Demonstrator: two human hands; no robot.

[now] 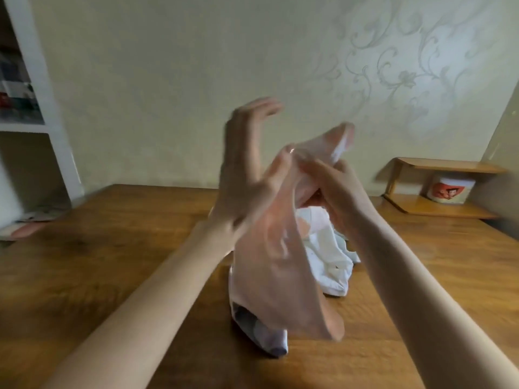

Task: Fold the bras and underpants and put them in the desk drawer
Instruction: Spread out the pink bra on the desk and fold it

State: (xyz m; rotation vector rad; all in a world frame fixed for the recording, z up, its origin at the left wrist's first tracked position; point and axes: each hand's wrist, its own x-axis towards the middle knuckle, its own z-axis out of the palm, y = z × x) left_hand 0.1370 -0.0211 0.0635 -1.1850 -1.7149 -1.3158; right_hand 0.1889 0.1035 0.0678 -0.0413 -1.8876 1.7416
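The right hand (pixel 334 189) grips a pale pink pair of underpants (pixel 280 248) raised above the desk (pixel 112 248); the left hand (pixel 247 175) is open beside it, blurred. Folding looks just begun: next, spread it flat. A white laundry heap (pixel 331 259) crowds the desk beneath; no drawer shows.

A lived-in room of a home is shown, most likely a bedroom or study. The wall (pixel 174 80) is covered with pale wallpaper on which a swirling floral pattern (pixel 398 66) is embossed. A varnished wooden bench (pixel 98 262) is set against it, with underwear (pixel 331 254) heaped on it. White shelving (pixel 36 88) filled with blurred items is seen at the left, and a small wooden corner shelf (pixel 446 167) holding a printed tub (pixel 449 190) at the right.
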